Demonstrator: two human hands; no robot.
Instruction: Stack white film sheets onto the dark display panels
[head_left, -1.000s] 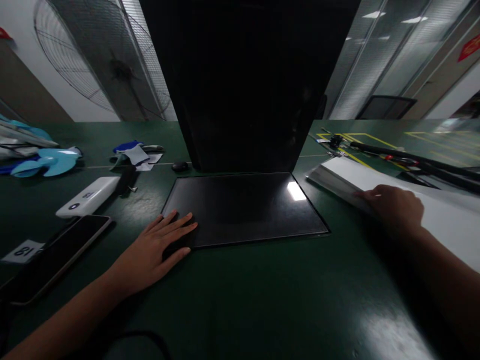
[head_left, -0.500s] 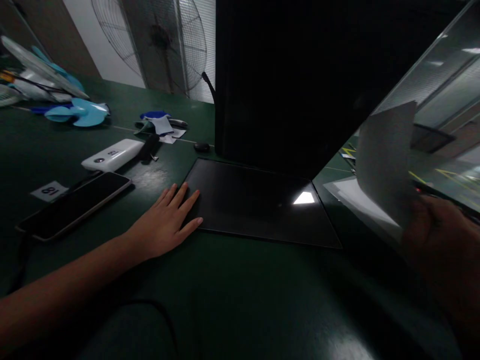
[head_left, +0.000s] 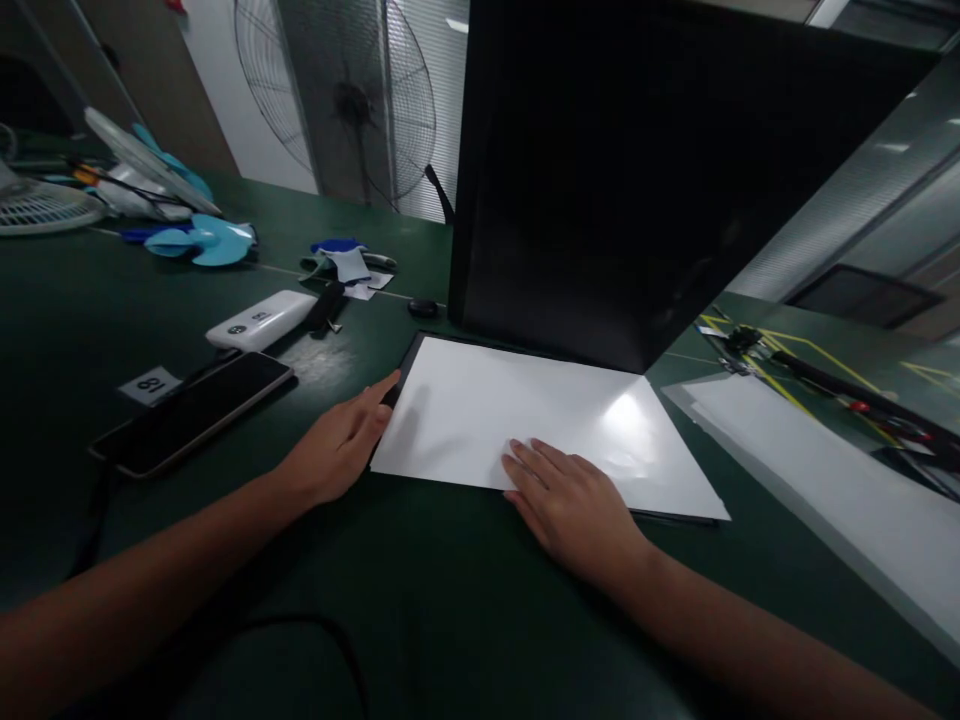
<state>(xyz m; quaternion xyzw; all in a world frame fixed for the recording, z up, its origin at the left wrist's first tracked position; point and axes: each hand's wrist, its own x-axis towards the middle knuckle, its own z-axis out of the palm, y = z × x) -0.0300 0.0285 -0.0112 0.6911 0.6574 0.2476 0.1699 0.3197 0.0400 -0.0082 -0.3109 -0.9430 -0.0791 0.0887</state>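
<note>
A white sheet point(head_left: 472, 405) lies over a flat black panel point(head_left: 415, 352), whose dark rim shows along the left and back edges. My right hand point(head_left: 577, 505) rests flat on the sheet's near edge, fingers stretched out. At the panel's left edge is my left hand point(head_left: 337, 445), fingers extended against the side and touching the sheet's left border. Behind them a large black board point(head_left: 600, 190) stands upright, its bottom meeting the panel's back edge.
Left on the green table point(head_left: 420, 600) are a phone point(head_left: 202, 415), a white power bank point(head_left: 262, 320), a number label point(head_left: 150, 385) and blue fan blades point(head_left: 202, 240). More white sheets point(head_left: 825, 480) lie at the right, near dark cables point(head_left: 847, 395). A wire-cage fan point(head_left: 352, 105) stands behind.
My right hand has come in from the right, and a white sheet now covers the formerly bare black panel. My left hand has turned sideways at the panel's left edge.
</note>
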